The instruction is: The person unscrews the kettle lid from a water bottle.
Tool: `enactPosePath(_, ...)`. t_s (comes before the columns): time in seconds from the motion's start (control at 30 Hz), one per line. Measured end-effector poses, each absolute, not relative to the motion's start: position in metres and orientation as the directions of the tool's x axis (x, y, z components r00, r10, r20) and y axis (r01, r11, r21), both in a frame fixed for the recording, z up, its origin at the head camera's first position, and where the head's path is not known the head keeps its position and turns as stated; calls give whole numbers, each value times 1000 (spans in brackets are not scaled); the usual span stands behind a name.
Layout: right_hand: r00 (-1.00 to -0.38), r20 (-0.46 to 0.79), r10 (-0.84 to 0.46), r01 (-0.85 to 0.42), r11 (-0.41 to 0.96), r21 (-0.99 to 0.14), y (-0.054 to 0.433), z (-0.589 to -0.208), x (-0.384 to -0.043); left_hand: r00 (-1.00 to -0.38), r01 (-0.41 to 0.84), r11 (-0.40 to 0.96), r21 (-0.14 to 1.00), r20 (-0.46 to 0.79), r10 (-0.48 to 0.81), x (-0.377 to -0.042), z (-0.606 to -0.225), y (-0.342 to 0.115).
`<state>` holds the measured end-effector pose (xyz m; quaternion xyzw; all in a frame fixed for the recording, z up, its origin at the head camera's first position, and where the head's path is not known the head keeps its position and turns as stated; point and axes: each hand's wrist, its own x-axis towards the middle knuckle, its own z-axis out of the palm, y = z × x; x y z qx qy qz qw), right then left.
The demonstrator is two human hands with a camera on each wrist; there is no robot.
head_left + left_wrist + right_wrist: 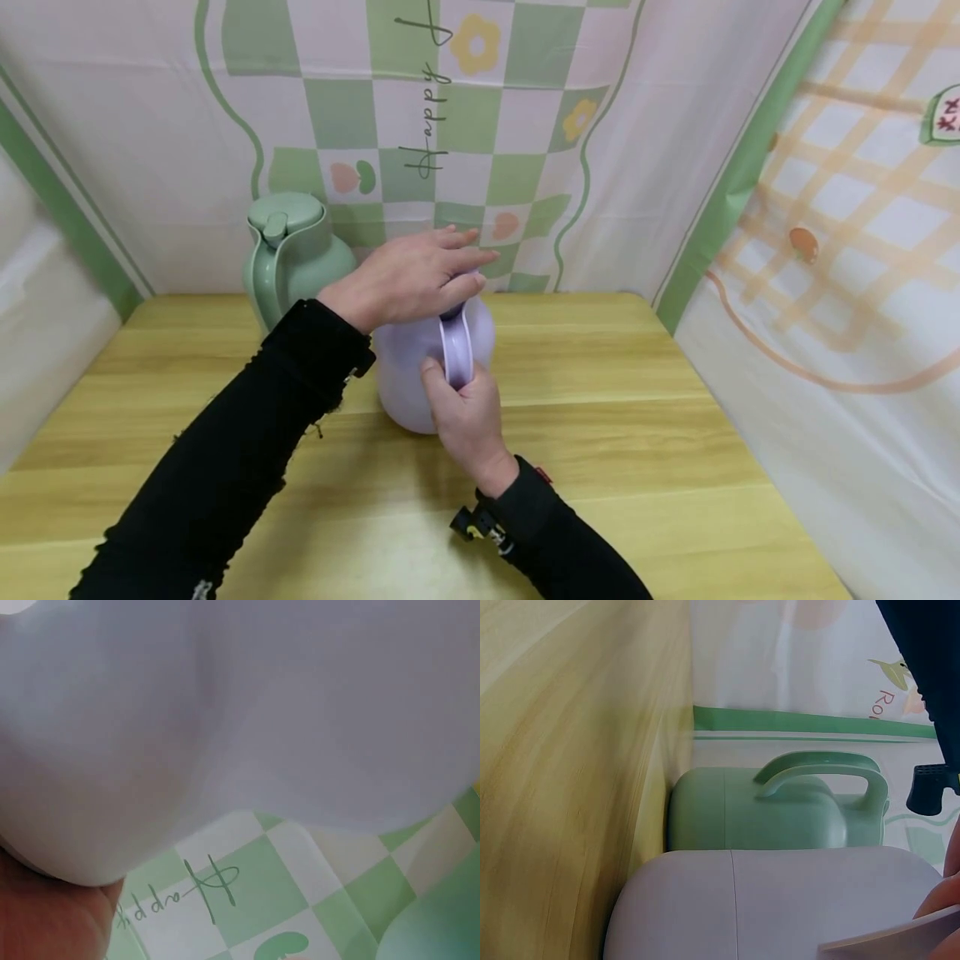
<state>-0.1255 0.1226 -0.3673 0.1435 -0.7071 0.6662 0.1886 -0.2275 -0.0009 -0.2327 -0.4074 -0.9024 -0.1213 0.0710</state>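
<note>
A lilac thermos jug (405, 383) stands upright on the wooden table. My right hand (472, 421) grips its handle (458, 350), thumb along the left side. Over the jug's top lies my left hand (412, 279), its fingers extended to the right, covering most of the lid. Whether the palm presses down on the lid is hidden. The lilac body (300, 712) fills much of the left wrist view, with part of the hand (56, 922) at the lower left. In the right wrist view the lilac jug (682, 907) rests with its base on the table.
Close behind and left of the lilac jug stands a green thermos jug (300, 250) with a lid and handle. The wooden table (600, 467) meets a checkered cloth backdrop (405, 108) at the back. A plaid-patterned cloth (862, 217) hangs at the right.
</note>
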Motion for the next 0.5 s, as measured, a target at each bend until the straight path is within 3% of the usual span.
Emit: enactPosePath(0.5, -884, 465, 52, -461, 80, -884, 123, -367, -126, -766, 643, 744, 182, 157, 624, -218, -229, 10)
